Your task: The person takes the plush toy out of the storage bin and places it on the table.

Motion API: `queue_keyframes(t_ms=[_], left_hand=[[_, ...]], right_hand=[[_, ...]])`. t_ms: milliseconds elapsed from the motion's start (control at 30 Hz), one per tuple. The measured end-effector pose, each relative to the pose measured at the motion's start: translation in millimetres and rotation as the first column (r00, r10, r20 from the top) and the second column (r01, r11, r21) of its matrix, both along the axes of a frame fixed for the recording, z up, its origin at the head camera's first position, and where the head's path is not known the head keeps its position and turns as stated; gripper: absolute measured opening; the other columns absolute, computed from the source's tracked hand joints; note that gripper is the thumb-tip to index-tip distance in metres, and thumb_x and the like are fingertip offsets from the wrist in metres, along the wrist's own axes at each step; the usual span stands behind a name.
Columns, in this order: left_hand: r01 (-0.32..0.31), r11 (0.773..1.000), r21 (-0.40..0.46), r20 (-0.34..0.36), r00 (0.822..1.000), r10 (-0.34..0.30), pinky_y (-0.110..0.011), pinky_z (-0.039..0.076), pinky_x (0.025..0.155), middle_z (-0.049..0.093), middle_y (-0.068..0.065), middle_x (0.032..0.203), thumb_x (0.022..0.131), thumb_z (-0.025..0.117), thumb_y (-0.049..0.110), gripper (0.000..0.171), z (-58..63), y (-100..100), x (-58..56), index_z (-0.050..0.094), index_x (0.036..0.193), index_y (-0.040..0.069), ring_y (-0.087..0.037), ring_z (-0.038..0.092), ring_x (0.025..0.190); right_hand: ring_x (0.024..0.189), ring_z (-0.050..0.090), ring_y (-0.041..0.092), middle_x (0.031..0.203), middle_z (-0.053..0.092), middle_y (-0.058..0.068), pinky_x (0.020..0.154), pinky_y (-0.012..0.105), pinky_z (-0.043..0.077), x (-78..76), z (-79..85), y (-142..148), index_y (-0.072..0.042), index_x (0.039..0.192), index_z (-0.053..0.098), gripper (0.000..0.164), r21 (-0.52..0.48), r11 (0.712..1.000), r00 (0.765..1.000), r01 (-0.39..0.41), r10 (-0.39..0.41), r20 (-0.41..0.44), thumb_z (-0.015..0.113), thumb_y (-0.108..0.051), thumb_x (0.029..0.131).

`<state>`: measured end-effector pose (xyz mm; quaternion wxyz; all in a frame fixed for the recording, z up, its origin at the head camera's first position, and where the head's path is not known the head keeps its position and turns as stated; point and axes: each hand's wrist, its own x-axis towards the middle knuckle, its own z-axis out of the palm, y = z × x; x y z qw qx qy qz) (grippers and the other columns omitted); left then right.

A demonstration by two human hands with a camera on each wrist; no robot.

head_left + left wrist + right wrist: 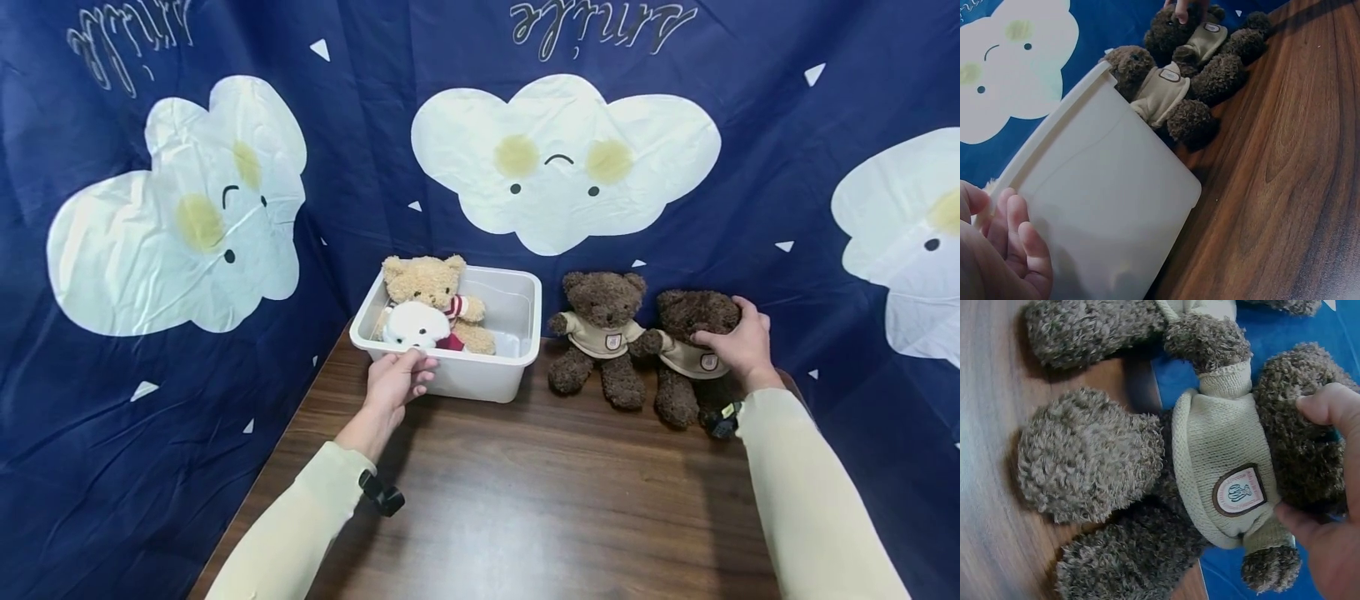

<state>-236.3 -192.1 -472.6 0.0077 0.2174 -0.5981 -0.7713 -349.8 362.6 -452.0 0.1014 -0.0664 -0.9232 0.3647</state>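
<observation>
My left hand [395, 385] pinches the front rim of a light grey plastic bin [480, 379], thumb over the edge and fingers against the outer wall. Inside the bin, a tan teddy bear [426, 282] leans at the left, with a small white plush toy [412, 323] in front of it. At the right, my right hand [738, 342] grips the head of a dark brown teddy bear [1222, 450] in a beige sweater with a badge. That bear sits upright on the table; part of its head is hidden by the hand.
A matching brown teddy bear [606, 302] sits between the bin and the held bear, their arms overlapping. Behind them hangs a dark blue cloth [367, 167] with cloud faces. The wooden table [525, 492] stretches out in front.
</observation>
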Motion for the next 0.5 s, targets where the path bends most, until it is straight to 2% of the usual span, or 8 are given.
queue_keyframes(t_ms=[167,400,500], left_hand=[[-0.004,1.0,-0.006,0.004,1.0,0.004,-0.016,0.047,0.049,0.077,0.004,0.077,0.095,0.065,0.018,0.023,0.2,-1.8,-1.2,0.058,0.113,0.006,-0.004,0.066,0.059],[0.0,1.0,-0.002,0.002,1.0,0.0,-0.016,0.048,0.049,0.077,0.005,0.076,0.095,0.064,0.018,0.022,2.5,-0.7,0.7,0.058,0.113,0.007,-0.003,0.066,0.058],[0.004,1.0,-0.004,0.001,1.0,-0.004,-0.016,0.048,0.049,0.077,0.005,0.077,0.095,0.064,0.019,0.022,3.1,-0.9,1.6,0.059,0.114,0.007,-0.003,0.066,0.059]], right_hand=[[0.136,0.034,0.05,0.153,0.024,0.034,0.116,0.062,0.033,-3.2,7.2,-1.0,-0.009,0.162,0.019,0.101,-0.066,0.997,0.997,0.045,-0.049,-0.052,0.082,-0.024,0.084],[0.141,0.026,0.056,0.157,0.013,0.038,0.118,0.065,0.028,-4.0,5.9,0.8,-0.005,0.163,0.004,0.112,-0.057,0.998,0.999,-0.029,0.031,0.034,0.082,-0.029,0.086],[0.144,0.021,0.057,0.161,0.008,0.037,0.118,0.067,0.026,-2.6,7.6,-0.9,-0.004,0.163,0.003,0.114,-0.067,0.997,0.998,-0.049,0.052,0.039,0.081,-0.034,0.087]])
